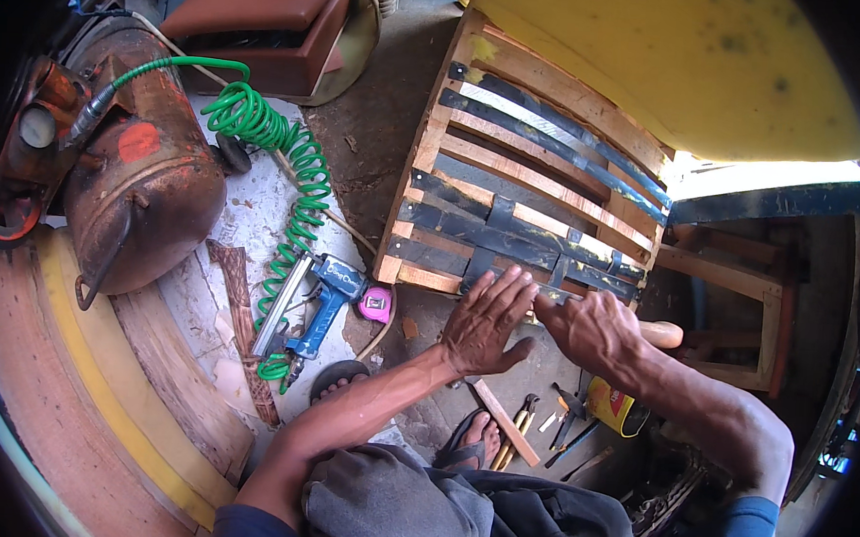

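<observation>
Facing us, the slatted wooden frame (551, 189) carries black straps (461, 230); at its near edge, our left hand (485, 328) spreads its thumb from straight fingers, while our right hand (597, 328) curls round a wooden handle (662, 334). Leftward lies a blue staple gun (327, 310).

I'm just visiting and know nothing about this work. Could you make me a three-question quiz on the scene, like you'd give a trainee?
1. Multiple choice: what colour is the coiled hose?
A) red B) green C) white
2. True or false: the left hand is clenched into a fist.
3. Fill in: the blue pistol-shaped tool lies next to a pink ____.

Key:
1. B.
2. False; its fingers are stretched out at the near edge of the slatted wooden frame.
3. Tape measure.
</observation>
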`<state>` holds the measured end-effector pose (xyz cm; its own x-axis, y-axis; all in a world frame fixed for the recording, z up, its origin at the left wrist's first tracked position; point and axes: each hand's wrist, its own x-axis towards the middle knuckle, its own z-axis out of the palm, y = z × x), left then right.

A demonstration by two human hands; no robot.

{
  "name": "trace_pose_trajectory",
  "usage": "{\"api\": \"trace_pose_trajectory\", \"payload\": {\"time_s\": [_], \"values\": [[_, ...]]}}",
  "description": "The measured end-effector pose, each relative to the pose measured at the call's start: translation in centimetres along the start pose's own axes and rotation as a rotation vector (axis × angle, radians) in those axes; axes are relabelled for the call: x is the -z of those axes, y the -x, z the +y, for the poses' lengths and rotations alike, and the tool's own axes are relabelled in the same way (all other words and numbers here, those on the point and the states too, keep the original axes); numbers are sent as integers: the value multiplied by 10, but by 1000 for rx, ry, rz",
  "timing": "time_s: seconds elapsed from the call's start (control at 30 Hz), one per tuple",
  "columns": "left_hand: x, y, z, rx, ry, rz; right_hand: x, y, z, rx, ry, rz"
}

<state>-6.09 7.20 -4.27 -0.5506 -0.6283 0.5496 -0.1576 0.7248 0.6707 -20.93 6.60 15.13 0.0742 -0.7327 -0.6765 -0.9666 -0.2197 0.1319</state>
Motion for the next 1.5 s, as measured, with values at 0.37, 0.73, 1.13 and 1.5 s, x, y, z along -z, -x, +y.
{"api": "trace_pose_trajectory", "payload": {"time_s": [0.37, 0.73, 1.13, 1.5], "values": [[-4, -25, 42, 4, 108, -7, 21, 40, 26, 78, 141, 60], [-12, 2, 15, 24, 59, -10, 4, 17, 7, -6, 86, -60], [-11, 14, 19, 110, 167, -167, -22, 4, 23, 13, 100, -44], [8, -40, -11, 132, 67, 278, 11, 139, 86, -148, 229, 13]]}}
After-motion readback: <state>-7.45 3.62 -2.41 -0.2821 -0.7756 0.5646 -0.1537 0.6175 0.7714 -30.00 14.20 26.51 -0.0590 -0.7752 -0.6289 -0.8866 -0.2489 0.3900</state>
